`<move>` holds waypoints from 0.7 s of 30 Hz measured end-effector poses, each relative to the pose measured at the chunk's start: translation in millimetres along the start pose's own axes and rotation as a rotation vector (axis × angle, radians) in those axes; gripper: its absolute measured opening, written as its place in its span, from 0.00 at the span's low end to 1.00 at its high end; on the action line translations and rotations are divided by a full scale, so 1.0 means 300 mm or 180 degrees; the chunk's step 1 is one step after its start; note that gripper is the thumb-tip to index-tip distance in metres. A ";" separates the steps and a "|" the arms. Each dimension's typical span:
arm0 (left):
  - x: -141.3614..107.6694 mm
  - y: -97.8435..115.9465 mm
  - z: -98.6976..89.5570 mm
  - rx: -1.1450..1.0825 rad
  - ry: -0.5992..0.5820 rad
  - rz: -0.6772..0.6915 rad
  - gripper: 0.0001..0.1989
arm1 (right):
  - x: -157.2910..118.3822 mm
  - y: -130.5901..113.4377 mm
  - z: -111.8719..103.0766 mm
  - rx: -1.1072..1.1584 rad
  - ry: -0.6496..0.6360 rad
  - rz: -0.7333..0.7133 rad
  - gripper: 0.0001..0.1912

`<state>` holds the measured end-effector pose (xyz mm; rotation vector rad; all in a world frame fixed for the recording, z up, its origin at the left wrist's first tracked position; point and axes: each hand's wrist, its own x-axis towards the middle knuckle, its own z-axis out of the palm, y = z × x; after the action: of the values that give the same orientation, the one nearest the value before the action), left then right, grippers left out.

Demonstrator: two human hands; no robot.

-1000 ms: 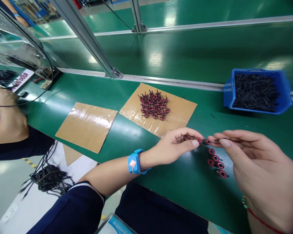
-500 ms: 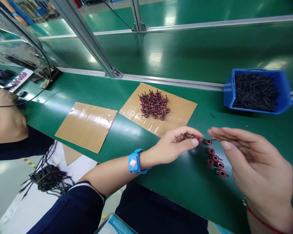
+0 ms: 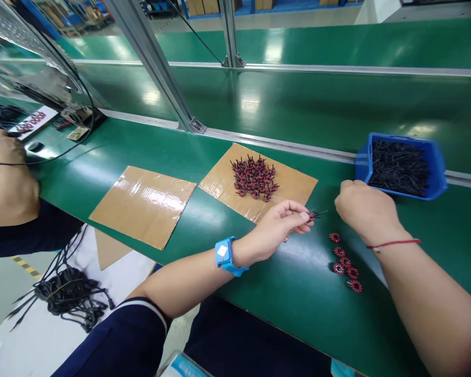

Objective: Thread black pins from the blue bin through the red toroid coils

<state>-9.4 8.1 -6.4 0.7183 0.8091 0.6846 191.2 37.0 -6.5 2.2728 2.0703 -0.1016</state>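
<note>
My left hand (image 3: 272, 230) pinches a small red-and-black toroid coil (image 3: 311, 216) between thumb and fingers, its thin dark leads pointing right. My right hand (image 3: 367, 207) is curled, knuckles up, over the table just in front of the blue bin (image 3: 361, 170); its fingertips are hidden, so I cannot make out what they hold. Between and below my hands, several loose toroid coils (image 3: 352, 273) lie in a rough line on the green table. A pile of coils with black sleeved leads (image 3: 254, 177) rests on a cardboard sheet (image 3: 298, 186) beyond my left hand.
Short black tubes (image 3: 400, 165) fill the blue bin. Another cardboard sheet (image 3: 141, 207) lies to the left. A metal post (image 3: 153, 63) rises at the table's back edge. At far left, a co-worker's arm (image 3: 13, 183) is near a small device; bundled black cables (image 3: 68, 293) lie below.
My right hand has moved away from the coil in my left hand, toward the bin, and its fingers have curled. My left hand has drawn slightly left with the coil.
</note>
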 end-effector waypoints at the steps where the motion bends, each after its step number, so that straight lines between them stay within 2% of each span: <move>1: 0.000 0.001 0.000 -0.0020 -0.0004 -0.0015 0.05 | 0.011 -0.002 0.004 0.0051 0.0004 0.0039 0.13; 4: -0.003 0.003 0.001 -0.0212 -0.0068 -0.0034 0.05 | 0.018 0.009 0.000 0.0420 0.0021 0.0055 0.08; 6: -0.006 0.002 0.002 -0.0327 -0.0168 -0.0052 0.06 | -0.007 0.024 -0.013 0.0929 -0.0018 0.0008 0.04; 8: -0.011 -0.001 0.004 -0.0369 -0.0283 -0.0057 0.08 | -0.058 0.034 -0.029 0.1668 -0.0061 -0.0065 0.08; 10: -0.018 -0.005 0.007 -0.0350 -0.0387 -0.0054 0.11 | -0.128 0.032 -0.046 0.2701 -0.0015 -0.0017 0.14; 13: -0.030 -0.009 0.013 -0.0263 -0.0493 -0.0088 0.13 | -0.239 0.006 -0.067 0.3964 0.0235 0.0406 0.19; 17: -0.040 -0.013 0.018 -0.0128 -0.0565 -0.0121 0.13 | -0.339 -0.040 -0.078 0.4092 0.0757 0.0742 0.12; 21: -0.040 -0.018 0.018 0.0025 -0.0604 -0.0135 0.13 | -0.375 -0.061 -0.072 0.3865 0.0912 0.0538 0.09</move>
<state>-9.7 -5.6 -3.2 0.7590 0.6513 0.5661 162.6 -70.9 25.3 3.1802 2.2253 -1.4507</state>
